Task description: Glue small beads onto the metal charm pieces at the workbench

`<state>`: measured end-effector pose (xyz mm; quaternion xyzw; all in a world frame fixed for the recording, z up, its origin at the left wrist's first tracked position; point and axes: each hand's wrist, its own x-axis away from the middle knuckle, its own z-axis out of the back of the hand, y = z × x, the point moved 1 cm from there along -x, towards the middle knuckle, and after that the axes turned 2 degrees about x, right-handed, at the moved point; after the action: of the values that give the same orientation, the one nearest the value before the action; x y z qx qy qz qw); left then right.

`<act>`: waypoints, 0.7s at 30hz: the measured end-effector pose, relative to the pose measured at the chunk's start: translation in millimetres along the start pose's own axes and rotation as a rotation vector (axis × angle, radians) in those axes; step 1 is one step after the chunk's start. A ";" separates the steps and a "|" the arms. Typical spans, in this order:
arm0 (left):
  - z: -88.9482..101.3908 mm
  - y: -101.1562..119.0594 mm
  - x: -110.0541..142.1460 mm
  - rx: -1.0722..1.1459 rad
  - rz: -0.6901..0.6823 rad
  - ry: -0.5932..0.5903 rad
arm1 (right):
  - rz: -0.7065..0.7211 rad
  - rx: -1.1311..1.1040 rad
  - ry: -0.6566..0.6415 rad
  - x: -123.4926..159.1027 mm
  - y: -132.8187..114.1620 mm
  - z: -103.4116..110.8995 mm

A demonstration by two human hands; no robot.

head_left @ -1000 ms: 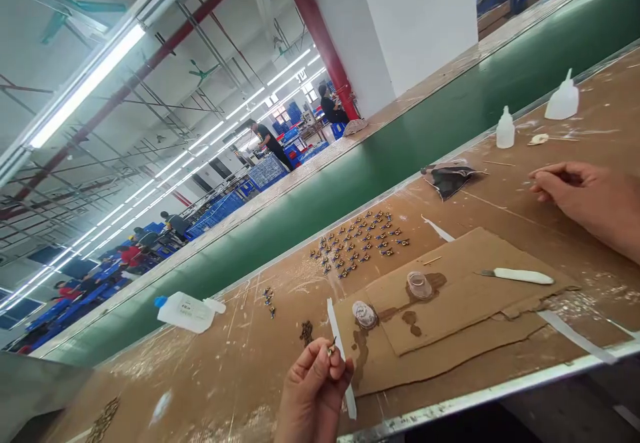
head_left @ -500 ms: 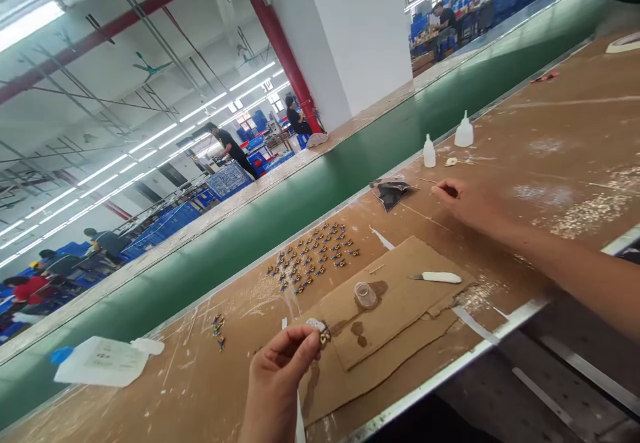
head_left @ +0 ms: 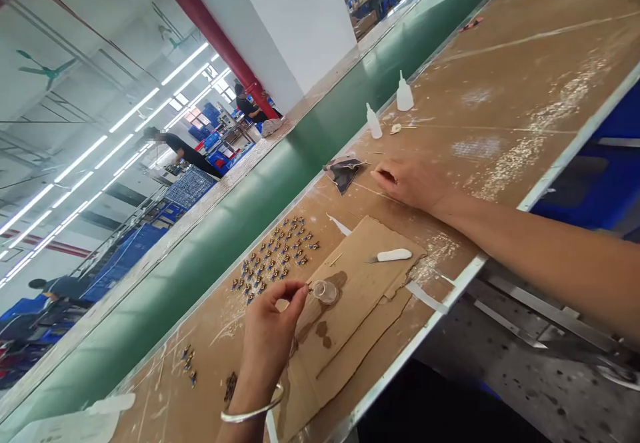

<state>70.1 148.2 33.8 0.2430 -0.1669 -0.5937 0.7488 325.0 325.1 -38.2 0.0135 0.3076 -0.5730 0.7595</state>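
Between the fingers (head_left: 300, 298) of our left hand (head_left: 270, 323), a tiny dark piece (head_left: 309, 287) sits pinched beside a clear cup (head_left: 325, 292) on cardboard (head_left: 367, 276), near rows of small blue-and-gold pieces (head_left: 285, 248) on the bench (head_left: 440, 110). Our right hand (head_left: 417, 183) curls near a dark scrap (head_left: 345, 174); we cannot tell whether it holds anything.

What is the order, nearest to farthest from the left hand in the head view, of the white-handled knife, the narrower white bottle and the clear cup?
1. Clear cup: just right of the left hand, on the cardboard.
2. White-handled knife: farther right, same cardboard.
3. Narrower white bottle: beyond the cardboard.
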 end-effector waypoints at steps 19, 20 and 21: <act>-9.7 10.4 -8.9 -0.183 -0.146 -0.007 | 0.061 0.024 -0.008 0.7 0.2 -6.5; -9.8 11.1 -8.6 -0.181 -0.153 -0.012 | 0.066 0.025 -0.001 0.6 0.9 -8.1; -10.0 11.8 -8.3 -0.183 -0.159 -0.015 | 0.070 0.028 0.007 0.6 1.7 -9.8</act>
<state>83.1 160.0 32.6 0.1818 -0.0977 -0.6658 0.7170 322.2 328.7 -47.0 0.0369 0.3018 -0.5500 0.7778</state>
